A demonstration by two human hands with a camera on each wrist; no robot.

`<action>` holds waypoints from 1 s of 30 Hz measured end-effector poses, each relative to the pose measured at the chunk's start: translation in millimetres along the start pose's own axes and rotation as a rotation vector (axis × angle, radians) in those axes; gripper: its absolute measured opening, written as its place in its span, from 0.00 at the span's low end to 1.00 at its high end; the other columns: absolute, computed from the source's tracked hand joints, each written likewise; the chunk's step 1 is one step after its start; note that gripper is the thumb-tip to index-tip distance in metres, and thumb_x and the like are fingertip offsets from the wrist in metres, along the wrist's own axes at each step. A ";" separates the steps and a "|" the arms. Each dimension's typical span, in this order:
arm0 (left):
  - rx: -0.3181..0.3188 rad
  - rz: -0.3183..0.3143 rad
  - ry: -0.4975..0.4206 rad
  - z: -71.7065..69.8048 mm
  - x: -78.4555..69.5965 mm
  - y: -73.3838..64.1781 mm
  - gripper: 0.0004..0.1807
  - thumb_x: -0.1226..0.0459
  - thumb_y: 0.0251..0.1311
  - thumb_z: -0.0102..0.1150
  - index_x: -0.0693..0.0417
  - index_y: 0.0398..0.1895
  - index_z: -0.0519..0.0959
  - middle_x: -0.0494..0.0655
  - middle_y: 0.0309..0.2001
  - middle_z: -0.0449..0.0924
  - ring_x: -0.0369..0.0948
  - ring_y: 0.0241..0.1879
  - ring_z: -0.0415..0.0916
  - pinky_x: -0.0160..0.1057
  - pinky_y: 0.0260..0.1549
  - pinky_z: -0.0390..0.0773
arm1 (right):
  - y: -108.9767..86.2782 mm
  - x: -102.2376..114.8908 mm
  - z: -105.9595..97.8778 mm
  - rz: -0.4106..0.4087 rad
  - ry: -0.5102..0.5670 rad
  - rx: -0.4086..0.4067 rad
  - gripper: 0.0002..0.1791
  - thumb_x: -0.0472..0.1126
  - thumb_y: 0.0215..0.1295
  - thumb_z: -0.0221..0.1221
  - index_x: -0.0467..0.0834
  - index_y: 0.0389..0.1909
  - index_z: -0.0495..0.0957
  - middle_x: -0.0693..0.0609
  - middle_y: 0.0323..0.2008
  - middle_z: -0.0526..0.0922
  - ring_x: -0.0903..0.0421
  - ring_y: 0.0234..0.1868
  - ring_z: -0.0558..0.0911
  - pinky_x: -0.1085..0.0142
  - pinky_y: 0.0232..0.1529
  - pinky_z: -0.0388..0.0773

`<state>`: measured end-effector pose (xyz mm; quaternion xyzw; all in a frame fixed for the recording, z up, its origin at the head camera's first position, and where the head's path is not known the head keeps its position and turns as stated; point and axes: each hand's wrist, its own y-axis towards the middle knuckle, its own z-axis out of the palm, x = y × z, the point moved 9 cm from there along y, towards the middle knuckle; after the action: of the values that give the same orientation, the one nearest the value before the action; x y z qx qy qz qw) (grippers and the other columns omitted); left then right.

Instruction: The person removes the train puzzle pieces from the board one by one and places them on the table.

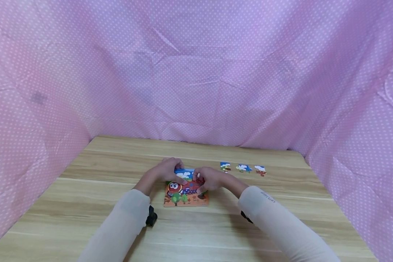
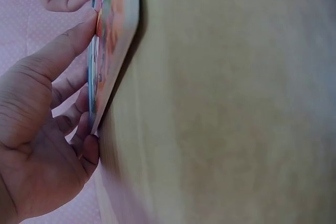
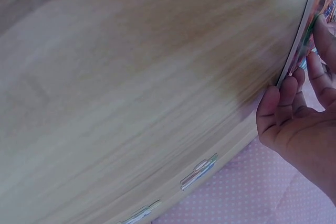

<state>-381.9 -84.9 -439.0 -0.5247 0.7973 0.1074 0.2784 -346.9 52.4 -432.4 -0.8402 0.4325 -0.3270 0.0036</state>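
A small jigsaw puzzle [image 1: 190, 201] in its tray lies flat on the wooden table, showing a red cartoon figure with big eyes, green trees and a blue sky. My left hand [image 1: 166, 170] holds its upper left side, thumb on the picture and fingers curled at the edge, as the left wrist view shows along the puzzle's side [image 2: 116, 30]. On the right side, my right hand [image 1: 212, 179] grips the puzzle with the thumb on the picture and the outer fingers bent against the edge. Both hands hide part of the picture; whether a loose piece lies under the right fingertips I cannot tell.
Three loose puzzle pieces lie at the back right: one blue and green [image 1: 225, 166], one blue and white [image 1: 244, 168], one white and red-brown [image 1: 260, 170]. A pink dotted cloth [image 1: 196, 91] hangs around the table's [image 1: 118, 153] back and sides.
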 end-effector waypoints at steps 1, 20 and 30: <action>0.003 -0.003 -0.006 0.2 0.6 0.0 0.26 0.48 0.51 0.79 0.47 0.48 0.78 0.40 0.45 0.78 0.45 0.51 0.68 0.52 0.57 0.68 | -0.1 0.5 -0.3 -0.004 0.001 -0.002 0.17 0.37 0.63 0.71 0.47 0.48 0.76 0.52 0.42 0.78 0.52 0.45 0.75 0.54 0.53 0.74; 0.031 -0.034 -0.057 4.7 7.1 1.6 0.25 0.50 0.54 0.78 0.45 0.50 0.76 0.41 0.48 0.76 0.46 0.52 0.65 0.53 0.58 0.66 | -6.4 6.8 -3.4 -0.047 -0.030 -0.089 0.19 0.36 0.60 0.73 0.48 0.47 0.75 0.53 0.42 0.78 0.53 0.44 0.76 0.57 0.49 0.76; 0.029 -0.026 -0.082 5.7 9.6 0.0 0.26 0.50 0.54 0.78 0.45 0.51 0.75 0.42 0.49 0.74 0.46 0.53 0.63 0.54 0.58 0.65 | -9.9 6.3 -4.7 -0.060 -0.031 -0.124 0.18 0.37 0.60 0.74 0.48 0.48 0.79 0.52 0.45 0.82 0.55 0.46 0.79 0.55 0.53 0.78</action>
<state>-382.8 -89.7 -449.1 -0.5260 0.7798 0.1138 0.3199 -339.7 55.3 -422.5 -0.8565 0.4263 -0.2863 -0.0516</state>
